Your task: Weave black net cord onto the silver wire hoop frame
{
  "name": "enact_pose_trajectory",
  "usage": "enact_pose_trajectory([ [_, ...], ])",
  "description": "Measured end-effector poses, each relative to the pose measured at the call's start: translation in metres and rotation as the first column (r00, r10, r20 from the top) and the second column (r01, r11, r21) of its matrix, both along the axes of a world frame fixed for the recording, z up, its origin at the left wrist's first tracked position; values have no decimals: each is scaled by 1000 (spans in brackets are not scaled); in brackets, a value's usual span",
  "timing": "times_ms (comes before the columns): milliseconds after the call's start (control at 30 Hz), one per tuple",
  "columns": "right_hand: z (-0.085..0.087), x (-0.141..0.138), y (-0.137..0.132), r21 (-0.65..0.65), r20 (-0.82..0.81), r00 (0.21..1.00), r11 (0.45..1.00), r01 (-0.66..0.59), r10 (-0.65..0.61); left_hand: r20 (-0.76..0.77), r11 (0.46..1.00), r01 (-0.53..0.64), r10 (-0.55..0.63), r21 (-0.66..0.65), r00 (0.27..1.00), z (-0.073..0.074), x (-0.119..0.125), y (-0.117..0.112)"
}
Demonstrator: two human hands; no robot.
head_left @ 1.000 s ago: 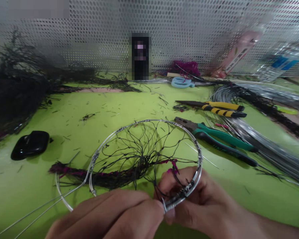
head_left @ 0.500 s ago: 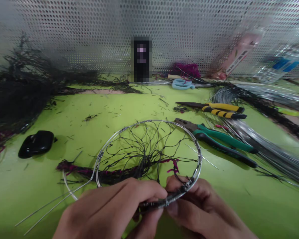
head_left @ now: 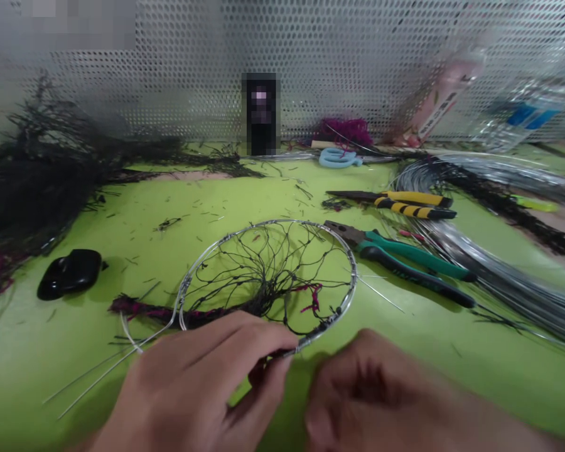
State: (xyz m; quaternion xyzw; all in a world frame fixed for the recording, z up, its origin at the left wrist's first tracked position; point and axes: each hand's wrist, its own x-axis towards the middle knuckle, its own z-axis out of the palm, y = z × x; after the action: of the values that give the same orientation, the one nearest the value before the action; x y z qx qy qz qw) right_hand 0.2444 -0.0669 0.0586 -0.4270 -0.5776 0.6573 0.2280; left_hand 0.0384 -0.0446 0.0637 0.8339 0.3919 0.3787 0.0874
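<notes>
My left hand (head_left: 207, 376) pinches the near rim of a round wire hoop (head_left: 355, 276) between thumb and fingers. Black knotted netting (head_left: 245, 257) is strung across the hoop, gathered toward its middle into a dark bundle (head_left: 145, 311) with magenta threads that runs out to the left. Two straight wire ends (head_left: 89, 392) stick out past the hoop's left side. Just right of the rim and apart from it, my right hand (head_left: 376, 395) is closed, fingers curled; whatever it may hold is hidden.
Right of the hoop lie green-and-black pliers (head_left: 419, 263), yellow-and-black pliers (head_left: 400, 201) and coiled wire (head_left: 508, 282). Light-blue-handled scissors (head_left: 336, 157) and bottles (head_left: 440, 100) are at the back. Black netting (head_left: 32, 188) and a black case (head_left: 70, 274) occupy the left.
My right hand has come off the hoop's rim and moved down and right, its fingers curled. The hoop has shifted slightly left and tilts flatter, still in my left hand.
</notes>
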Motion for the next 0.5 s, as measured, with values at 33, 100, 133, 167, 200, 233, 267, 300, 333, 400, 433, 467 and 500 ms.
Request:
enact_pose_trajectory([
  [33,3,7,3,251,77,997,967,-50,31,-6,1000,-8,8,-6,1000,3,-1,2],
  [100,8,19,10,764,172,976,643,-49,-130,-42,1000,-23,23,-5,999,7,-4,6],
  [133,10,23,14,900,180,954,431,-62,-239,-59,1000,-21,20,-12,998,9,-5,7],
  [167,11,25,17,965,168,933,245,-90,-318,-69,1000,-18,16,-26,998,10,-6,8],
  [200,12,25,20,986,156,918,115,-122,-365,-70,999,-14,12,-38,998,11,-7,9],
  [233,11,23,22,989,147,913,30,-147,-381,-65,998,-19,16,-53,998,11,-7,9],
  [267,9,20,24,987,131,918,-36,-155,-374,-60,998,-29,25,-64,998,11,-8,9],
  [300,7,16,24,985,93,923,-100,-140,-374,-56,997,-39,35,-71,998,10,-7,9],
  [333,4,11,24,979,63,928,-158,-129,-366,-47,996,-49,46,-73,998,9,-7,8],
  [400,-2,3,21,972,50,919,-194,-135,-391,-31,995,-58,56,-79,998,8,-6,8],
  [433,-5,0,20,974,70,909,-170,-152,-411,-23,995,-54,52,-83,998,8,-6,7],
  [467,-8,-2,19,976,92,905,-141,-164,-416,-20,995,-45,44,-84,999,8,-5,7],
  [500,-10,-3,18,980,100,905,-119,-163,-414,-15,996,-40,39,-83,999,8,-5,6],
])
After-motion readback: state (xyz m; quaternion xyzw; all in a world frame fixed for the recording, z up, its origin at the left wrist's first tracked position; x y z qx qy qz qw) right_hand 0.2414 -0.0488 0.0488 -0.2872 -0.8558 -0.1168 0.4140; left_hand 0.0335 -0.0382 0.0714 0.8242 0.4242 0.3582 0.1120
